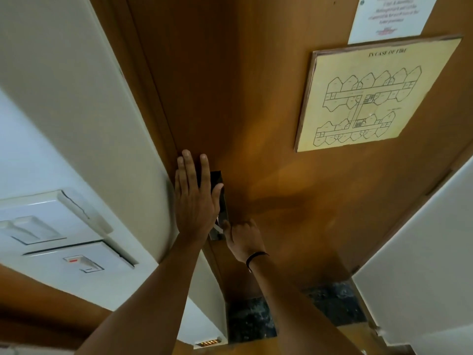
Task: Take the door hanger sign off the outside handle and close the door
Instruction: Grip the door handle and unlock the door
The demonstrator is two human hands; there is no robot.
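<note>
The brown wooden door (268, 139) fills the view, seen from the inside, its left edge lying against the frame (156, 103). My left hand (197, 201) is pressed flat on the door at that edge, fingers spread, partly covering a black lock plate (217, 179). Just below, my right hand (243, 239), with a dark wristband, is curled around the silvery door handle (217, 228), mostly hiding it. No door hanger sign shows anywhere in view.
A framed fire escape plan (371, 98) and a white paper notice (391, 16) hang on the door. White wall switches (51, 226) sit on the left wall. A white wall (422, 252) stands on the right, with dark marble floor (250, 319) below.
</note>
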